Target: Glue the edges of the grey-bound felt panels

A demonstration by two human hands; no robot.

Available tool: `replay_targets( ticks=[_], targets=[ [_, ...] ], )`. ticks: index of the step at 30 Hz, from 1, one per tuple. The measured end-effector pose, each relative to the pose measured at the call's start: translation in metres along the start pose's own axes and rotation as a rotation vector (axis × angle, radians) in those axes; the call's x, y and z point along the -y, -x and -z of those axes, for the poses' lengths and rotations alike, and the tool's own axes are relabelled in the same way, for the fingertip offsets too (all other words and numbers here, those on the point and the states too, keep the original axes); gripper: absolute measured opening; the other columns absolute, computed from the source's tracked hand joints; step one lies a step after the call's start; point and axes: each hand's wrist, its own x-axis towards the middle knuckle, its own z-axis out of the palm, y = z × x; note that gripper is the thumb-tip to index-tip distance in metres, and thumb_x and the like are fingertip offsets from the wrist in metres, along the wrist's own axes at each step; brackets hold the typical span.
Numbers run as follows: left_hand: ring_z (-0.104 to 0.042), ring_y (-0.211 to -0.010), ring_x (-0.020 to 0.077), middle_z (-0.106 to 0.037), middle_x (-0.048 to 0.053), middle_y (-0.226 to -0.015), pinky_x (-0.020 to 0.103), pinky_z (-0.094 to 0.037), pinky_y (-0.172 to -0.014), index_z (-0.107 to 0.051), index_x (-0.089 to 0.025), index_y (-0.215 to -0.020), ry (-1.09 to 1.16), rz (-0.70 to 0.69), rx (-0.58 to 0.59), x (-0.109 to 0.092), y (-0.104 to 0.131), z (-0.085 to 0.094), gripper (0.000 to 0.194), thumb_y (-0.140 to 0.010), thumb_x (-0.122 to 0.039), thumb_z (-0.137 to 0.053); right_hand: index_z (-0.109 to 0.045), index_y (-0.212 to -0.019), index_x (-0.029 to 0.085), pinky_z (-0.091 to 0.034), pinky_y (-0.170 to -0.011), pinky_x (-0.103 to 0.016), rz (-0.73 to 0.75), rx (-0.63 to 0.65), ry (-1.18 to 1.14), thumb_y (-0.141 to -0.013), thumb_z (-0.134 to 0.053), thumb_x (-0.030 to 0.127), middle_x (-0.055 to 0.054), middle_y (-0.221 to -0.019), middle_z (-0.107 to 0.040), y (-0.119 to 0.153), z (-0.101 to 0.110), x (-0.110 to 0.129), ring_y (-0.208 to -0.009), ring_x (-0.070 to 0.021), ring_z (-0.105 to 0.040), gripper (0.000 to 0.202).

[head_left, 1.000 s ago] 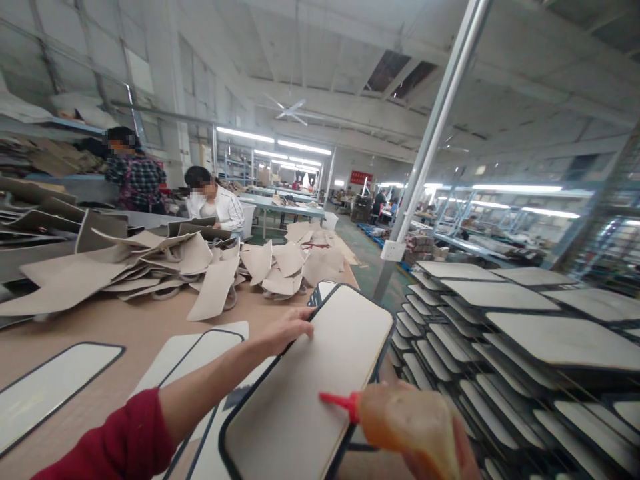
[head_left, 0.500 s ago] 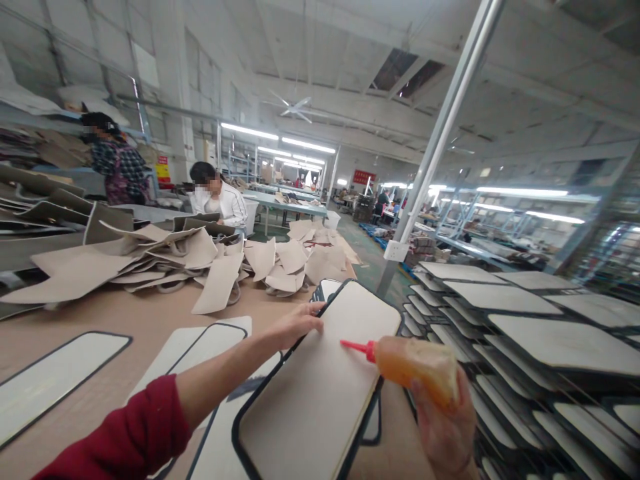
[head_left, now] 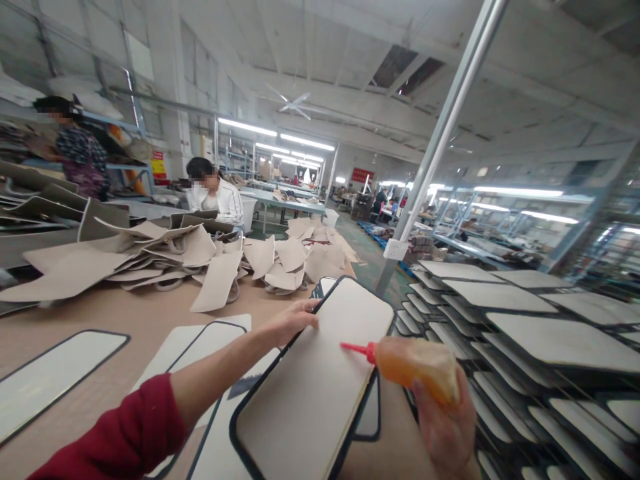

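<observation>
A pale rectangular panel with rounded corners and a dark edge point(head_left: 310, 387) is tilted up in front of me. My left hand point(head_left: 299, 319) grips its left edge near the top, the thumb on the pale face and the other fingers partly hidden behind. In my right hand point(head_left: 447, 417) is a squeeze bottle of amber liquid point(head_left: 415, 367), lying nearly level with its red nozzle point(head_left: 357, 349) pointing left over the panel. Whether the nozzle tip touches the face cannot be made out. More dark-edged panels point(head_left: 60, 373) lie on the brown table point(head_left: 150, 308).
Beige cut pieces point(head_left: 165, 257) are heaped along the table's far side. At the right stands a rack of layered panels point(head_left: 560, 340). A metal post with a socket box point(head_left: 396, 249) rises beyond the table. Two people point(head_left: 227, 200) are at the back left.
The panel and my left hand have shifted slightly left. My right hand and the bottle stay nearly in place. The person at the far left has moved left.
</observation>
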Motion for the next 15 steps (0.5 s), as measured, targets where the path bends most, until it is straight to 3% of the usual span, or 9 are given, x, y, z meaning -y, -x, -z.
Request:
replay_targets(
  ticks=[1,4,10,12,15],
  targets=[
    [-0.06,-0.055,0.0154,-0.071,0.001,-0.074,0.024,-0.047,-0.051,-0.066,-0.015,-0.117,0.007,0.005,-0.018,0.001,-0.001,0.003,0.073,-0.045,-0.011,-0.054,-0.057,-0.11,0.018,-0.056,-0.065,-0.029,-0.04,0.056,-0.013,-0.058,-0.086,0.042,-0.007,-0.093,-0.067,0.014,-0.002,-0.001,-0.075,-0.0205,-0.064,0.064],
    [-0.058,-0.052,0.0145,-0.069,0.0,-0.069,0.023,-0.045,-0.049,-0.066,-0.014,-0.115,-0.006,0.0,-0.055,0.003,-0.002,0.008,0.071,-0.045,-0.011,-0.054,-0.057,-0.112,0.021,-0.057,-0.074,-0.029,-0.133,0.086,-0.084,-0.063,-0.082,0.048,-0.008,-0.103,-0.068,0.042,-0.006,-0.002,-0.087,-0.0229,-0.067,0.061],
    [-0.059,-0.054,0.015,-0.066,-0.003,-0.065,0.023,-0.046,-0.05,-0.066,-0.015,-0.116,0.041,0.037,0.003,-0.002,0.0,0.003,0.072,-0.046,-0.01,-0.057,-0.059,-0.11,0.022,-0.052,-0.075,-0.017,-0.035,-0.132,-0.102,-0.056,-0.089,0.034,-0.002,-0.1,-0.065,-0.003,0.012,0.0,-0.085,-0.0141,-0.063,0.063],
    [-0.06,-0.054,0.0153,-0.068,-0.002,-0.067,0.023,-0.047,-0.05,-0.064,-0.015,-0.119,0.076,0.057,-0.012,-0.002,-0.004,0.003,0.075,-0.045,-0.009,-0.057,-0.06,-0.109,0.02,-0.053,-0.074,-0.018,-0.056,-0.104,-0.093,-0.054,-0.09,0.033,-0.003,-0.099,-0.067,0.003,0.015,-0.002,-0.086,-0.0153,-0.065,0.064],
    [-0.059,-0.051,0.0149,-0.069,-0.002,-0.068,0.023,-0.046,-0.048,-0.064,-0.015,-0.121,0.074,0.088,-0.077,0.002,-0.011,0.007,0.076,-0.045,-0.008,-0.056,-0.061,-0.11,0.021,-0.054,-0.075,-0.019,-0.182,-0.001,-0.097,-0.056,-0.089,0.036,-0.005,-0.101,-0.07,0.038,0.011,-0.002,-0.086,-0.0171,-0.068,0.063]
  ],
)
